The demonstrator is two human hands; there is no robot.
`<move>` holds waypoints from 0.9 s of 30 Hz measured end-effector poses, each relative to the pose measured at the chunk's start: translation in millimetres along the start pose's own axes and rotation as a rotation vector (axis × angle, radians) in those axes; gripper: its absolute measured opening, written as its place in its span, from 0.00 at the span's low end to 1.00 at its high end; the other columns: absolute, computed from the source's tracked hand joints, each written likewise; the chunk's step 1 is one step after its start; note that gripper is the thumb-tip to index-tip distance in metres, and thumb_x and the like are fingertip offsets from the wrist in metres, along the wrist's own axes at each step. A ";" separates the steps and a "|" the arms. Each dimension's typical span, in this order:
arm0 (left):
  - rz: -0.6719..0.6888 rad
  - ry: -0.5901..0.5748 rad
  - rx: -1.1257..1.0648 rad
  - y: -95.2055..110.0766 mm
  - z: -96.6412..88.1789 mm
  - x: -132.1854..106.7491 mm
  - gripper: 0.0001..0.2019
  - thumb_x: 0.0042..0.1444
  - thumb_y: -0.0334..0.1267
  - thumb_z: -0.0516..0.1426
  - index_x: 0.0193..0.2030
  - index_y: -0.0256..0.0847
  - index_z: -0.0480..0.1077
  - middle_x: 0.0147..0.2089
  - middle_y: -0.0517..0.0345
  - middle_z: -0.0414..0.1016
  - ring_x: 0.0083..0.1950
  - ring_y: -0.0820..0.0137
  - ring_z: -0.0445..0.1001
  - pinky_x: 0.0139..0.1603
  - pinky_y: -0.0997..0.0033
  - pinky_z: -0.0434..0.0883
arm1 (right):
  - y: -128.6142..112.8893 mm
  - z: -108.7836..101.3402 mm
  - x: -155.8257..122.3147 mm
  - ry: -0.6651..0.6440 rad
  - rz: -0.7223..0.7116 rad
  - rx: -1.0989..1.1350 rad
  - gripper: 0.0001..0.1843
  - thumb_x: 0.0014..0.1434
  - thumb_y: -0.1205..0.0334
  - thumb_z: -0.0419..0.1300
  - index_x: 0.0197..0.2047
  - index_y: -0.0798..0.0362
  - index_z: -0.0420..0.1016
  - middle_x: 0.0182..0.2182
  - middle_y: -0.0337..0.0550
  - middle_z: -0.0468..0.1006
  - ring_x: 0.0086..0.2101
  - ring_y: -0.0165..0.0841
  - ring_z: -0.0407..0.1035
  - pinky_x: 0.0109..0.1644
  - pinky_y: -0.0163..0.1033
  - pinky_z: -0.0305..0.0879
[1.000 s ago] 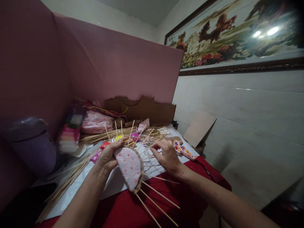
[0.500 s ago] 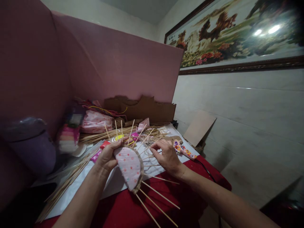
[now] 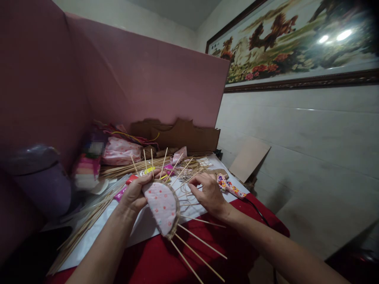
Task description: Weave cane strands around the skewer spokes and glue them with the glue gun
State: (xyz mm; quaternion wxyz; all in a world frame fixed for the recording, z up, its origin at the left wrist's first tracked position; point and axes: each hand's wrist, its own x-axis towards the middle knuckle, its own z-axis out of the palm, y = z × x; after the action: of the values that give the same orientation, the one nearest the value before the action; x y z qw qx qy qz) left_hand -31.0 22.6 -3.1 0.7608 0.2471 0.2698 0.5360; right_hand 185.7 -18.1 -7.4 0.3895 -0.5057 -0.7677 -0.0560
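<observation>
My left hand (image 3: 137, 194) grips the straight upper edge of a half-round piece (image 3: 162, 207) covered in white cloth with pink dots, thumb on its face. Brown twine (image 3: 177, 213) is wound along its curved rim. Several thin wooden sticks (image 3: 201, 241) fan outward from that rim. To the right, my right hand (image 3: 209, 193) is closed in a pinch among the sticks, thumb against forefinger. A thin loop of twine (image 3: 187, 197) hangs by those fingers and seems to run into the pinch.
A flower-patterned glue gun (image 3: 231, 187) with a black cord lies beyond my right hand. Bundled sticks (image 3: 118, 171) and dotted cloth (image 3: 122, 151) lie behind. More sticks (image 3: 85, 232) lie at left on white paper over a red tablecloth (image 3: 154, 260). Cardboard (image 3: 183, 136) stands at the back.
Very little differs. The view has shifted slightly, and my right hand stays pinched near the sticks while my left keeps its hold.
</observation>
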 end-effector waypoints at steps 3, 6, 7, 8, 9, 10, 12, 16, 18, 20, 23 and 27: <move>0.009 -0.011 0.009 -0.6 -1.1 0.6 0.20 0.54 0.24 0.49 0.54 0.26 0.64 0.35 0.40 0.79 0.34 0.58 0.78 0.31 0.63 0.75 | -0.6 0.2 0.4 -0.002 0.010 -0.008 0.06 0.53 0.69 0.58 0.26 0.51 0.71 0.26 0.36 0.75 0.32 0.32 0.66 0.40 0.39 0.51; 0.012 -0.021 0.003 -1.0 -2.8 1.6 0.18 0.53 0.23 0.49 0.50 0.26 0.66 0.35 0.41 0.79 0.34 0.59 0.78 0.33 0.62 0.75 | -1.1 0.4 0.3 -0.004 0.026 -0.011 0.06 0.52 0.69 0.58 0.26 0.51 0.72 0.25 0.36 0.76 0.32 0.32 0.66 0.40 0.39 0.51; 0.012 -0.023 0.002 -1.1 -3.3 1.8 0.17 0.52 0.23 0.50 0.49 0.26 0.67 0.36 0.41 0.79 0.34 0.59 0.78 0.33 0.62 0.75 | -1.2 0.5 0.2 -0.005 0.030 -0.007 0.06 0.52 0.69 0.58 0.26 0.51 0.72 0.26 0.36 0.76 0.32 0.32 0.66 0.40 0.39 0.52; 0.009 -0.025 0.004 -1.0 -3.7 2.0 0.16 0.52 0.23 0.50 0.48 0.26 0.67 0.36 0.41 0.79 0.33 0.60 0.78 0.34 0.62 0.75 | -1.2 0.6 0.1 -0.004 0.033 -0.003 0.06 0.52 0.69 0.58 0.26 0.51 0.72 0.26 0.36 0.76 0.32 0.32 0.66 0.40 0.39 0.52; 0.008 -0.026 0.006 -1.0 -3.9 2.1 0.16 0.52 0.24 0.50 0.48 0.26 0.67 0.36 0.41 0.79 0.33 0.60 0.78 0.33 0.62 0.75 | -1.3 0.7 0.0 -0.003 0.035 0.003 0.06 0.52 0.69 0.58 0.26 0.51 0.72 0.26 0.36 0.76 0.32 0.32 0.66 0.40 0.39 0.52; 0.008 -0.025 0.006 -0.9 -4.1 2.2 0.16 0.53 0.24 0.50 0.48 0.26 0.67 0.36 0.40 0.79 0.33 0.60 0.78 0.33 0.63 0.75 | -1.3 0.8 -0.1 0.000 0.037 0.006 0.06 0.52 0.69 0.58 0.25 0.51 0.72 0.26 0.36 0.76 0.32 0.32 0.66 0.39 0.39 0.52; 0.007 -0.023 0.003 -0.7 -4.2 2.2 0.17 0.53 0.24 0.50 0.51 0.26 0.66 0.35 0.41 0.79 0.32 0.60 0.78 0.32 0.63 0.75 | -1.4 1.1 -0.1 0.006 0.045 0.009 0.06 0.52 0.69 0.58 0.25 0.51 0.72 0.25 0.36 0.76 0.32 0.32 0.66 0.39 0.39 0.52; 0.002 -0.022 -0.005 -0.6 -3.6 1.9 0.21 0.52 0.24 0.50 0.54 0.27 0.64 0.36 0.41 0.79 0.33 0.59 0.78 0.33 0.62 0.75 | -0.8 1.9 0.5 0.016 0.064 0.033 0.06 0.51 0.69 0.59 0.25 0.51 0.72 0.25 0.36 0.76 0.31 0.32 0.67 0.39 0.39 0.53; 0.011 -0.022 -0.016 -0.6 -2.9 1.3 0.20 0.52 0.23 0.50 0.53 0.26 0.65 0.36 0.40 0.79 0.34 0.59 0.78 0.34 0.62 0.75 | -0.2 2.3 1.1 0.014 0.076 0.056 0.06 0.51 0.69 0.59 0.25 0.51 0.73 0.25 0.36 0.76 0.31 0.32 0.67 0.39 0.39 0.53; 0.018 -0.027 -0.017 -0.5 -2.0 0.6 0.19 0.52 0.23 0.50 0.51 0.25 0.65 0.34 0.41 0.79 0.31 0.61 0.78 0.32 0.64 0.75 | 0.3 2.5 1.7 0.016 0.086 0.070 0.06 0.51 0.69 0.59 0.25 0.51 0.73 0.25 0.36 0.76 0.31 0.32 0.67 0.39 0.39 0.53; 0.015 -0.023 0.016 -0.3 -0.6 -0.3 0.19 0.52 0.23 0.49 0.53 0.25 0.64 0.32 0.42 0.79 0.28 0.62 0.77 0.30 0.64 0.74 | 0.4 2.2 2.4 0.020 0.093 0.069 0.06 0.51 0.69 0.59 0.25 0.51 0.73 0.24 0.35 0.76 0.31 0.32 0.67 0.39 0.39 0.53; 0.017 0.008 0.051 -0.7 1.0 -1.1 0.22 0.53 0.24 0.49 0.56 0.26 0.60 0.33 0.40 0.79 0.30 0.59 0.78 0.31 0.63 0.74 | -0.2 1.5 2.8 0.021 0.096 0.059 0.06 0.51 0.70 0.59 0.25 0.51 0.72 0.24 0.35 0.76 0.31 0.32 0.67 0.39 0.39 0.53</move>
State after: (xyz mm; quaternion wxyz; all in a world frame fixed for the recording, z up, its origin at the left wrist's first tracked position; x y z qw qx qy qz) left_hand -30.2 21.3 -2.6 0.7486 0.2663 0.2844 0.5365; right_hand 184.2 -15.5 -6.5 0.4143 -0.5299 -0.7397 -0.0198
